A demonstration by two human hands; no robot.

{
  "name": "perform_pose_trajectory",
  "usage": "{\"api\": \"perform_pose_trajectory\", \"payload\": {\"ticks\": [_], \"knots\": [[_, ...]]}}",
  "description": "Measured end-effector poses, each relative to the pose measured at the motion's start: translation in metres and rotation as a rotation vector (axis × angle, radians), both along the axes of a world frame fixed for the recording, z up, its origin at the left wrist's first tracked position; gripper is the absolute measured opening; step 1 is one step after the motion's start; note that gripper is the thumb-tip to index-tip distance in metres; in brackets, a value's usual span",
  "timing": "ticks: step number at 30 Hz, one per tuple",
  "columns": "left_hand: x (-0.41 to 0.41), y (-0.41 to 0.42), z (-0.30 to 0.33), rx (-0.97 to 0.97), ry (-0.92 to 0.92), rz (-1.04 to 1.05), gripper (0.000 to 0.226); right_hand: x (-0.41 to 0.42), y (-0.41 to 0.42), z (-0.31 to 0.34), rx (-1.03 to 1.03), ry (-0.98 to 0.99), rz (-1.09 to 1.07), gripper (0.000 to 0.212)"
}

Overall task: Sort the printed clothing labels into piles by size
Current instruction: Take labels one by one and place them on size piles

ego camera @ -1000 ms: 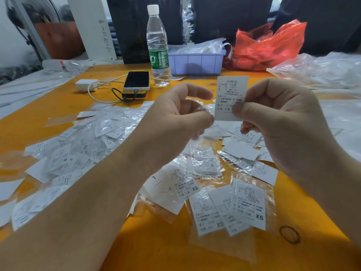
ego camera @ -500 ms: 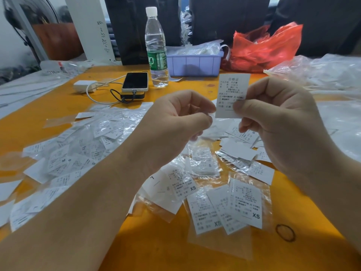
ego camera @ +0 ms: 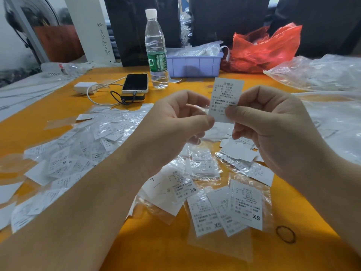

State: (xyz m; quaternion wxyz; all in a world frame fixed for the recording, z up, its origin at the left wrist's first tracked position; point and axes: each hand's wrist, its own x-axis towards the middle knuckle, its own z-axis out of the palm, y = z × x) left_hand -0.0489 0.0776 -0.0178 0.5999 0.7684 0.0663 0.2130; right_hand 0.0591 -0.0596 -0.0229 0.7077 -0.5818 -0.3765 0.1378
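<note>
On the left of the orange table (ego camera: 58,106) lies a wide, loose heap of labels (ego camera: 78,153), many in clear sleeves, with mixed M and S marks showing; judging by that mix, most of the sorting is left to do. The left hand (ego camera: 172,132) is raised mid-frame, its fingers (ego camera: 197,122) curled toward the thumb and touching the lower left corner of the held label (ego camera: 226,94); whether it also pinches a bit of clear film I cannot tell. Below, a small XS pile (ego camera: 234,210) seems started, with an S label (ego camera: 203,163) just behind it. The right hand (ego camera: 273,130) holds the held label upright above the table, thumb clamped over its lower part, hiding the size.
</note>
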Motion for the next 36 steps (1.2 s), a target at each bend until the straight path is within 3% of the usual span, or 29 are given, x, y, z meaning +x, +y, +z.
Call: {"api": "perform_pose_trajectory", "payload": {"ticks": [12, 16, 21, 27, 31, 36], "knots": [[0.0009, 0.0044, -0.0024, 0.039, -0.011, 0.001, 0.016, 0.0023, 0.0019, 0.0017, -0.154, 0.23, 0.143, 0.02], [0.0011, 0.0052, -0.0026, 0.045, 0.001, 0.006, 0.018, 0.002, 0.0008, 0.0045, -0.091, 0.255, 0.133, 0.011], [0.0014, 0.0045, -0.0031, 0.041, 0.01, -0.006, 0.017, 0.0017, 0.0012, 0.0034, -0.075, 0.199, 0.029, 0.024], [0.0001, 0.0044, -0.0018, 0.048, 0.009, 0.006, 0.018, 0.0009, 0.0026, -0.0009, -0.144, 0.136, 0.067, 0.023], [0.0006, 0.0036, -0.0014, 0.046, 0.017, 0.01, 0.017, 0.0035, 0.0021, -0.001, -0.07, 0.112, -0.011, 0.023], [0.0007, 0.0031, -0.0018, 0.03, 0.008, 0.018, 0.018, 0.0017, -0.0013, -0.0013, -0.08, -0.157, -0.114, 0.015]]}}
